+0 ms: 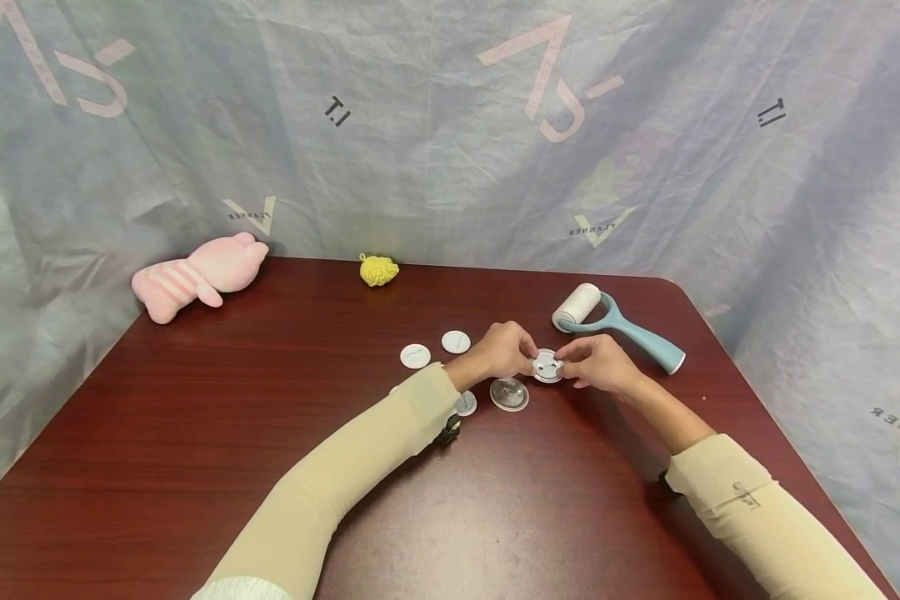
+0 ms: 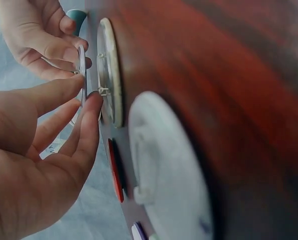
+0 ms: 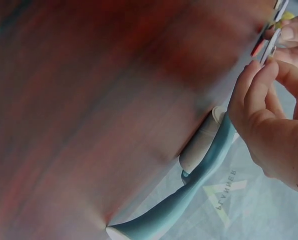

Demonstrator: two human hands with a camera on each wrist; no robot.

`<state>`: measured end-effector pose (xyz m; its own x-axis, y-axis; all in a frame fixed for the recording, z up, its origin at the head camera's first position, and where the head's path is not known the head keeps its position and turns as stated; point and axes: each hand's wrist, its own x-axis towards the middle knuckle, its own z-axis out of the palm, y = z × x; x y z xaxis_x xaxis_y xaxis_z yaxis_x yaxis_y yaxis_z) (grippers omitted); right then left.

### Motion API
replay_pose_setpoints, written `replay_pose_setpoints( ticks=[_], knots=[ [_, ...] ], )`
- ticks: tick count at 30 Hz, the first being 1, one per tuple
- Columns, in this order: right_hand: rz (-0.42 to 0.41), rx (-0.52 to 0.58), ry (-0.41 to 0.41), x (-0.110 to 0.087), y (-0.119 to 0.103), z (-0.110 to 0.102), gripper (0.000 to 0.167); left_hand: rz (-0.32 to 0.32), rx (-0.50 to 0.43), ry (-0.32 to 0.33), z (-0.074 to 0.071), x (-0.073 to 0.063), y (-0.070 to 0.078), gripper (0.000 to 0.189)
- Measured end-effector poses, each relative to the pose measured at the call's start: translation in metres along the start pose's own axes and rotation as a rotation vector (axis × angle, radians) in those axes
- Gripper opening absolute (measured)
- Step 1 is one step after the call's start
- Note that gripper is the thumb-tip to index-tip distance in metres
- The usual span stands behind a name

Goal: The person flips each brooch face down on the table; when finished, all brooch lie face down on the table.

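Between both hands is a round pin-back badge (image 1: 547, 367), back side up, just above the table. My left hand (image 1: 505, 348) pinches its left edge with thumb and fingers. From the other side my right hand (image 1: 603, 364) pinches the right edge. The left wrist view shows the held badge (image 2: 82, 70) edge-on between the fingertips. Close below my left hand lies a silvery-backed badge (image 1: 509, 394). White-backed badges (image 1: 415, 357) lie left of the left hand, another badge (image 1: 456, 342) behind its wrist. The left forearm partly covers one more badge (image 1: 466, 403).
A lint roller (image 1: 622, 325) with a blue handle lies behind and right of my right hand. At the back are a yellow yarn bundle (image 1: 378, 270) and, to the left, a pink plush toy (image 1: 198, 277). A grey printed curtain (image 1: 435, 150) hangs behind the brown table (image 1: 195, 433).
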<state>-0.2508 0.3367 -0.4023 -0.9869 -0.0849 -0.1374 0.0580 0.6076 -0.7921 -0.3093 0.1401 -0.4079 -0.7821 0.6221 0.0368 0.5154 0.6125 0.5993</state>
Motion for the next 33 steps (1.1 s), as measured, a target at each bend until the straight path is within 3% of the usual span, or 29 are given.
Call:
replay_pose_setpoints(
  ticks=[8, 20, 33],
  knots=[
    [-0.031, -0.023, -0.009, 0.001, 0.003, 0.002, 0.029, 0.005, 0.114, -0.013, 0.003, 0.004, 0.004, 0.018],
    [-0.044, -0.071, 0.004, 0.005, 0.005, 0.001, 0.027, -0.005, 0.126, -0.033, 0.004, 0.005, 0.01, 0.019],
    [0.001, -0.158, -0.001, 0.005, 0.002, 0.0, 0.026, -0.028, 0.145, -0.045, 0.007, 0.005, 0.012, 0.014]
  ],
)
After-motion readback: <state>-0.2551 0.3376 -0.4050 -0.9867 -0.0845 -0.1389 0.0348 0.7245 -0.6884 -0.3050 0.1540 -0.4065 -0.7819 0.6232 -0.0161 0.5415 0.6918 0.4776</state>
